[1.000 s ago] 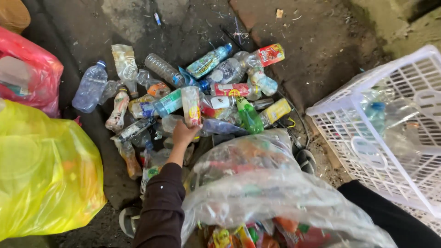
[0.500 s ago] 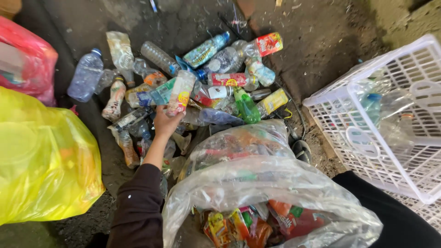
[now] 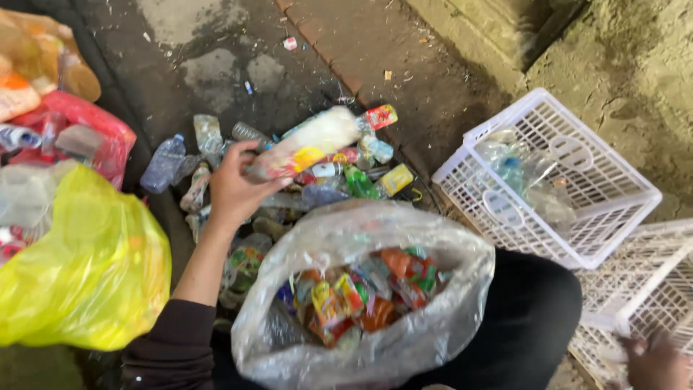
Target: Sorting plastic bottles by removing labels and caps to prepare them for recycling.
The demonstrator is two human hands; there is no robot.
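A bottle (image 3: pixel 303 148) is held by the left hand (image 3: pixel 234 189), fingers wrapped round its lower end, above the pile (image 3: pixel 303 180) just beyond the clear bag (image 3: pixel 361 318). A firm grip should be kept and the bottle carried level over the bag's mouth. The right hand (image 3: pixel 653 361) is blurred at the crate (image 3: pixel 635 303); its fingers cannot be judged.

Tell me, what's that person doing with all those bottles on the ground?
A person is crouched over a pile of plastic bottles on the dirty ground. Their left hand holds one bottle lifted above the pile. Right in front of them is an open clear bag with colourful crushed bottles inside. Their right hand rests by a white basket at the edge. Another white basket holds clear bottles, and a yellow bag sits on the left.
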